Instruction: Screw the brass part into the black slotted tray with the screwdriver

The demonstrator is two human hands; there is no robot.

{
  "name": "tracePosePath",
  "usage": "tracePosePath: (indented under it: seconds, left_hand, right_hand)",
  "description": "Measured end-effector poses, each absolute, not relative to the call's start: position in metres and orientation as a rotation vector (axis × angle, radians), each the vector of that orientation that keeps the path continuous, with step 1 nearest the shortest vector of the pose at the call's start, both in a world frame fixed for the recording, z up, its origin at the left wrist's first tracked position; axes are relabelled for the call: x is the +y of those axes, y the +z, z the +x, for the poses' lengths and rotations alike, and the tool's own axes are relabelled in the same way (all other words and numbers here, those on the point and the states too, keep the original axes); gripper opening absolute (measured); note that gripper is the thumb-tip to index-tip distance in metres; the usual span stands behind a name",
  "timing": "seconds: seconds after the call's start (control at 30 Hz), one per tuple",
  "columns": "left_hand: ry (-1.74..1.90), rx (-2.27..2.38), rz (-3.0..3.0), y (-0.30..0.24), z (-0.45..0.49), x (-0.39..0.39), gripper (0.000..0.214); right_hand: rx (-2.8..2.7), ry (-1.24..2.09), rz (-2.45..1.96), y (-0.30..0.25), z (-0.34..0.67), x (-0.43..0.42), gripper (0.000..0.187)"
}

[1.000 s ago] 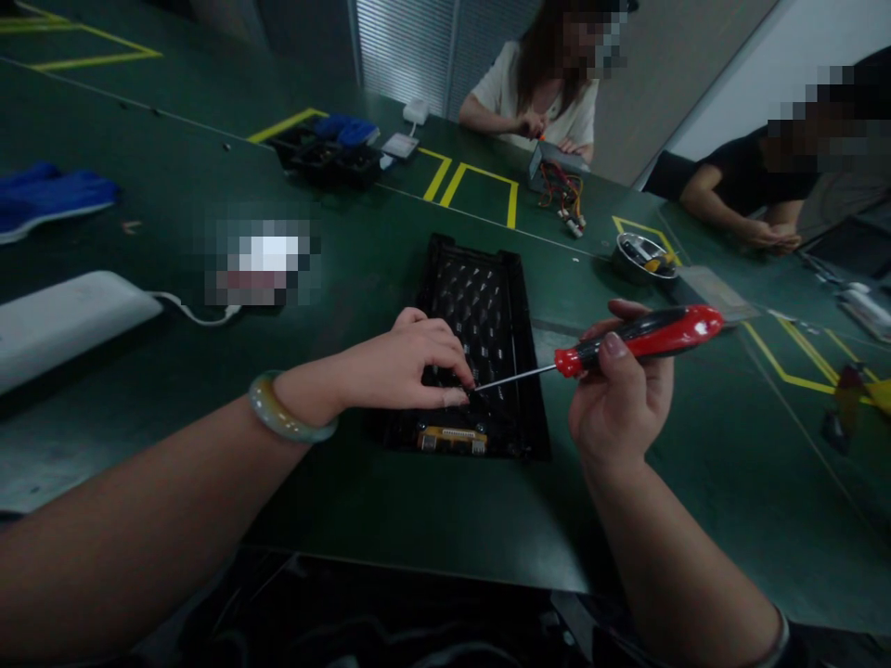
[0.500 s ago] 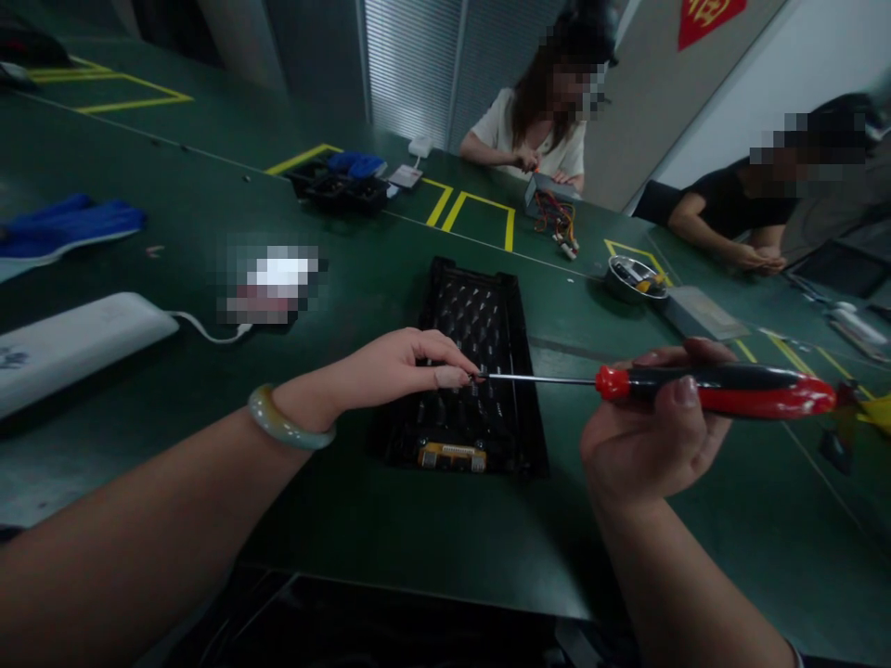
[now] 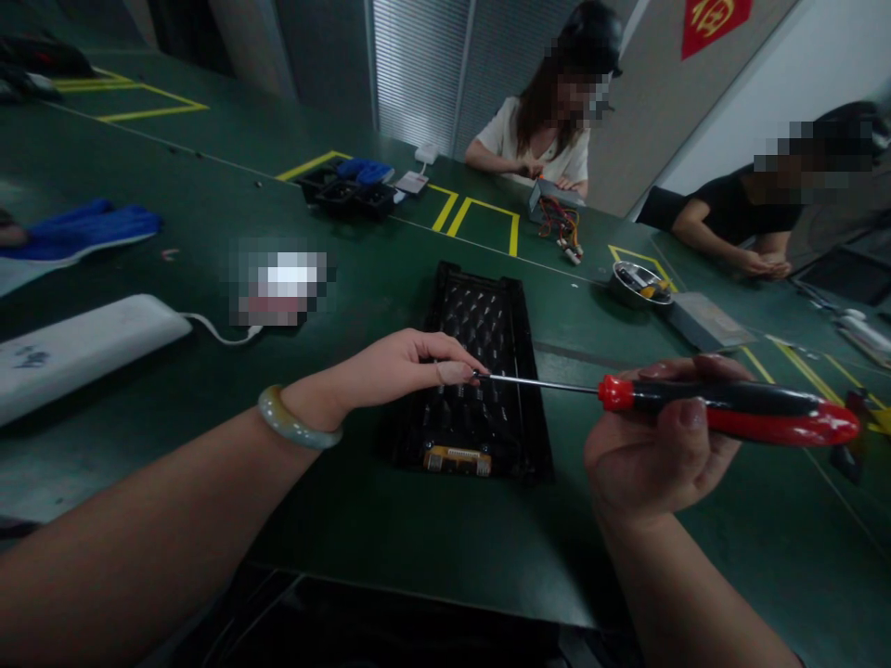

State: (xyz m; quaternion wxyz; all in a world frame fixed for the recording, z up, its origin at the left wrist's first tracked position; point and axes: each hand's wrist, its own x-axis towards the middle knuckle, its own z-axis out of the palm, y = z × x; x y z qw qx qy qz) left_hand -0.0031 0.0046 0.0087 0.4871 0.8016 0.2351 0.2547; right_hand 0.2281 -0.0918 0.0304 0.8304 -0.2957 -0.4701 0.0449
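Observation:
My right hand (image 3: 654, 464) is wrapped round the red and black handle of a screwdriver (image 3: 758, 408), held nearly level with its shaft pointing left. At the shaft's tip, my left hand (image 3: 407, 366) has thumb and forefinger pinched together. A tiny dark piece shows between those fingertips, too small to make out. Both the tip and the left fingers are above a long black plastic housing (image 3: 533, 408) lying on the green table. Rows of shiny dark bumps cover the inside of the housing. A small orange connector board (image 3: 458, 460) sits at its near end.
A white power bank (image 3: 90, 348) with a cable and blue gloves (image 3: 90, 227) lie left. Farther back are a black tray (image 3: 344, 199), a metal box with wires (image 3: 557, 204) and a metal bowl (image 3: 637, 299). Two people (image 3: 529, 139) sit across the table.
The view has shifted slightly, moving the scene a little right. The screwdriver's handle end has dipped somewhat, while its tip stays at my left fingertips.

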Motion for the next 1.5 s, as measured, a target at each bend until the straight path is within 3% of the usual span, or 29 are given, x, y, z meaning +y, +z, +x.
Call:
tracePosePath:
  seconds: [1.03,1.5]
  left_hand:
    - [0.622,0.601,1.894,0.007,-0.002,0.006,0.026]
    - [0.597,0.582,1.983,0.006,-0.001,0.005,0.023]
  right_hand:
    - [-1.183,-0.039,-0.558,0.029,0.233,-0.092,0.035]
    - [-1.445,-0.192,-0.615,0.029,0.242,-0.102,0.046]
